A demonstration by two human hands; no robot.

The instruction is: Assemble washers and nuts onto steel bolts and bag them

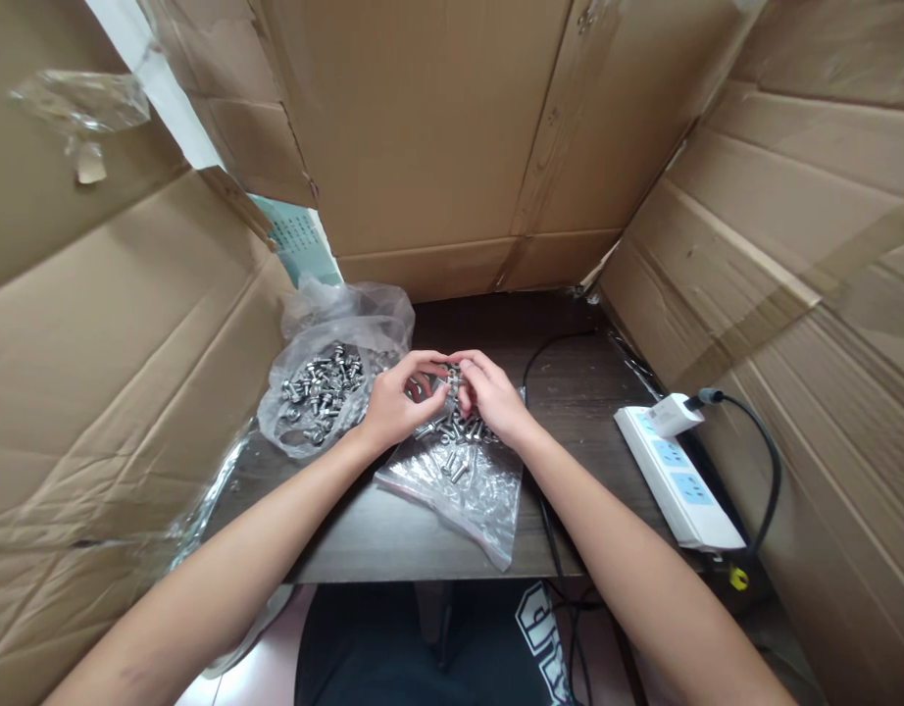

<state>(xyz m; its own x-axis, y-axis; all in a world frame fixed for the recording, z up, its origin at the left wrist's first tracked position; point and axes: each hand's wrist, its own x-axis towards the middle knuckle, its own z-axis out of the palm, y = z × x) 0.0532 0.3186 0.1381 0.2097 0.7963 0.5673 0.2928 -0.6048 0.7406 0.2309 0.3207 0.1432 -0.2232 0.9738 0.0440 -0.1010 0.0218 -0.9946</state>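
Observation:
Above a clear plastic zip bag, my two hands meet fingertip to fingertip. Between them is a small metal bolt, with what look like washers or a nut on it, too small to make out. My left hand pinches it from the left with thumb and forefinger. From the right, my right hand grips it with bent fingers, partly hiding it. Loose bolts lie on the zip bag just below my hands. To the left, an open plastic bag holds many bolts with fitted washers.
Cardboard walls enclose the dark wooden table at the back and both sides. A white power strip with a plugged-in adapter lies at the right. A black cable runs across the table beside my right forearm.

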